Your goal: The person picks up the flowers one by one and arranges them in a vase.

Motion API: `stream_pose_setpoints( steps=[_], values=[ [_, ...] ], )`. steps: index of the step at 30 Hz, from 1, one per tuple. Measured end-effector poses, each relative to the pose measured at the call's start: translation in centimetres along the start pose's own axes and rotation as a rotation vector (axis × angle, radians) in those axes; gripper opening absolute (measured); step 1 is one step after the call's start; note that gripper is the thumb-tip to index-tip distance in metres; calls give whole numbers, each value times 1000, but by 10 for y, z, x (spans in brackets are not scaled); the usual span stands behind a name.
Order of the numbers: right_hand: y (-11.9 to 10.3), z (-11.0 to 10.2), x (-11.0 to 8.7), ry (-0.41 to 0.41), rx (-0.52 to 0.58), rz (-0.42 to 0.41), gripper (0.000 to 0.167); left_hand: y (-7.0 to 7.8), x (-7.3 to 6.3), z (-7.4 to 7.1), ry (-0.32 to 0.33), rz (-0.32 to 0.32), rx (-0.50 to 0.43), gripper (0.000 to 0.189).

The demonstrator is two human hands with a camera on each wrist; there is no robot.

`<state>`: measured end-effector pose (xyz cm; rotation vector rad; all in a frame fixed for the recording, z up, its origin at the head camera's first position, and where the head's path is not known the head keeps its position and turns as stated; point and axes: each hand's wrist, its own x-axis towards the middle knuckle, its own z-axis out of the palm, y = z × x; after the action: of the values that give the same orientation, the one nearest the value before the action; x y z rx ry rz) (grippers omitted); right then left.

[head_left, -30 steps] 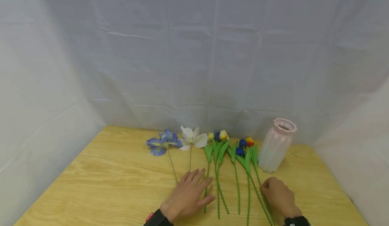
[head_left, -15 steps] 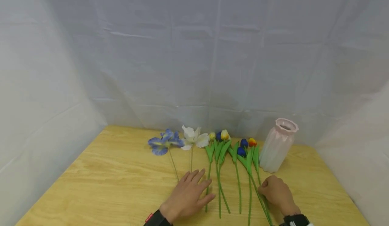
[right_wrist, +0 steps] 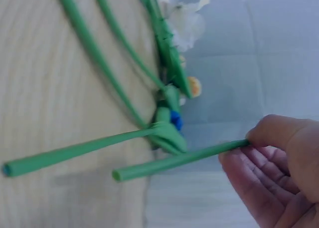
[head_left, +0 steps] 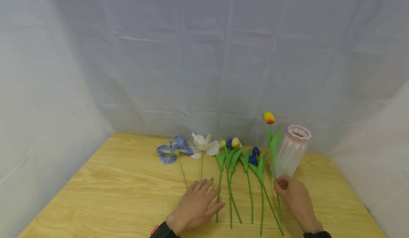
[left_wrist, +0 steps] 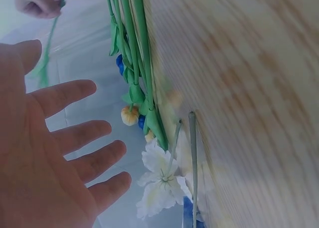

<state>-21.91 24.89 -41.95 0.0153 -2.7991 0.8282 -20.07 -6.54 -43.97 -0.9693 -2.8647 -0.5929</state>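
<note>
My right hand pinches the green stem of an orange-yellow tulip between thumb and fingers, with the bloom raised in front of the pink-white vase. In the right wrist view the lower end of that tulip stem juts out from the fingertips, apart from the table. My left hand has its fingers straight and spread, over the wood near a pale yellow tulip; the left wrist view shows its palm holding nothing. Blue tulips lie just left of the raised one.
A blue iris-like flower and a white flower lie left of the tulips on the wooden table. The vase leans slightly near the back right. A pale sheet hangs behind the table.
My right hand has lifted the orange-yellow tulip off the table, its bloom rising up beside the vase. The left hand and the other flowers stay about where they were.
</note>
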Motion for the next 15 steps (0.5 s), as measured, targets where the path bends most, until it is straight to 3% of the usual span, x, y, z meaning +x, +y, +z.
stream_pose_setpoints(
  steps=[15],
  values=[
    [-18, -16, -2, 172, 74, -62, 14, 5, 1, -7, 50, 42, 30, 53]
  ],
)
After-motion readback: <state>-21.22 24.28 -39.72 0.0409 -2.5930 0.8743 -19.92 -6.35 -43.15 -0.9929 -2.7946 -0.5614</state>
